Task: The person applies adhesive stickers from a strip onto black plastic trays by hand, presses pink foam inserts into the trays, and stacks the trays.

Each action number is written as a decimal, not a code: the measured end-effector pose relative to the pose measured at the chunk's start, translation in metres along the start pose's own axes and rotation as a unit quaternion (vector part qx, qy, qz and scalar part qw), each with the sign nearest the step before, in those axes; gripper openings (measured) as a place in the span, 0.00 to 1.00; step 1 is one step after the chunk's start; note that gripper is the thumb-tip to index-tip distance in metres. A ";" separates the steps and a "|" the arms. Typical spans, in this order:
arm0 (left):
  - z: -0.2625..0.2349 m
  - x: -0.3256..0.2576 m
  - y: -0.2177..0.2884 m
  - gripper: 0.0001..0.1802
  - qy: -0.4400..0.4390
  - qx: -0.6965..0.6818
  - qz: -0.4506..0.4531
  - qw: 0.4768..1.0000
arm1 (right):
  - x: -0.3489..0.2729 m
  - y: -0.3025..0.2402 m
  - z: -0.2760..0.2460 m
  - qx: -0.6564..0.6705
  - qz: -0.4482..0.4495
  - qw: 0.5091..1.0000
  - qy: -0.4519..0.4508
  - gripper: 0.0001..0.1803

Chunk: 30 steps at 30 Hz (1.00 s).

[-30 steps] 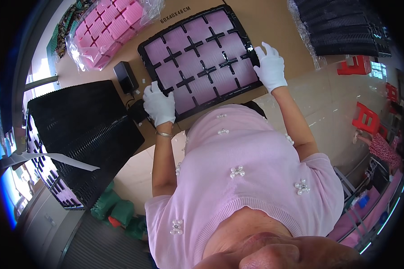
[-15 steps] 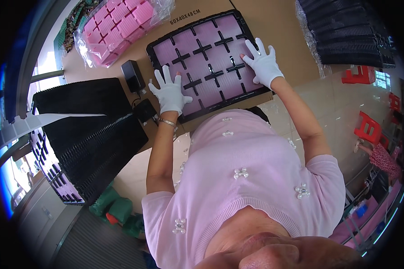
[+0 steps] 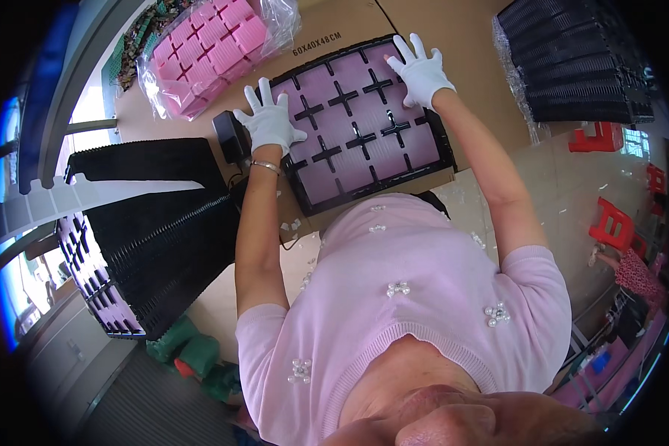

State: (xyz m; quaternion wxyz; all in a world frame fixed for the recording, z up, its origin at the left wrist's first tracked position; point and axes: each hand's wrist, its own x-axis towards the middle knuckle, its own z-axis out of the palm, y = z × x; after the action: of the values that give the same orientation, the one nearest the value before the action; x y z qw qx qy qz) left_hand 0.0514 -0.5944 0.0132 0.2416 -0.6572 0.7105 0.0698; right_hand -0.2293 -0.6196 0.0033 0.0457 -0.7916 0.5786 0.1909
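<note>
In front of me lies a shallow rectangular tray [image 3: 443, 146] with a black rim, lilac ribbed panels and several black cross-shaped pieces. My left hand [image 3: 270, 123], in a white glove, lies at its far left edge with the fingers spread. At the far right corner is my right hand [image 3: 422, 77], also gloved, fingers apart and thumb pointing toward the panels. Both hands seem to rest on or just over the rim; neither grips anything. Whether the palms press down cannot be seen.
Brown cardboard [image 3: 472, 63] lies under the tray. A pink divider pack [image 3: 208, 48] in clear plastic sits far left. Tall black stacks [image 3: 156, 223] stand at left, and another black stack [image 3: 572, 63] at far right. A black power adapter [image 3: 232, 137] borders my left hand. Red stools [image 3: 611, 221] stand right.
Both hands have slid away from me along the tray, from its sides toward its far corners. They stay spread. The whole view has shifted slightly; the tray keeps its place on the cardboard.
</note>
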 end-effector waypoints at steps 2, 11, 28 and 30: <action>0.001 0.014 -0.001 0.53 -0.018 0.026 0.005 0.999 | 0.014 -0.001 0.003 -0.018 0.000 0.999 -0.031 0.52; 0.018 0.030 0.000 0.57 -0.023 0.066 0.022 0.997 | 0.018 -0.001 0.013 -0.062 -0.019 0.997 -0.038 0.55; 0.006 0.020 0.055 0.47 0.060 -0.027 0.102 0.993 | -0.058 -0.068 0.033 0.006 -0.075 0.997 -0.036 0.49; 0.004 0.020 0.052 0.47 0.059 -0.024 0.101 0.993 | -0.059 -0.071 0.030 -0.009 -0.073 0.997 -0.023 0.43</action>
State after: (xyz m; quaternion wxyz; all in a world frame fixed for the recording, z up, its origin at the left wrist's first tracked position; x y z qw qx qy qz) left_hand 0.0020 -0.6041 -0.0103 0.1752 -0.5906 0.7845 0.0716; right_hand -0.1858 -0.5344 -0.0142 0.0657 -0.8278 0.5160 0.2101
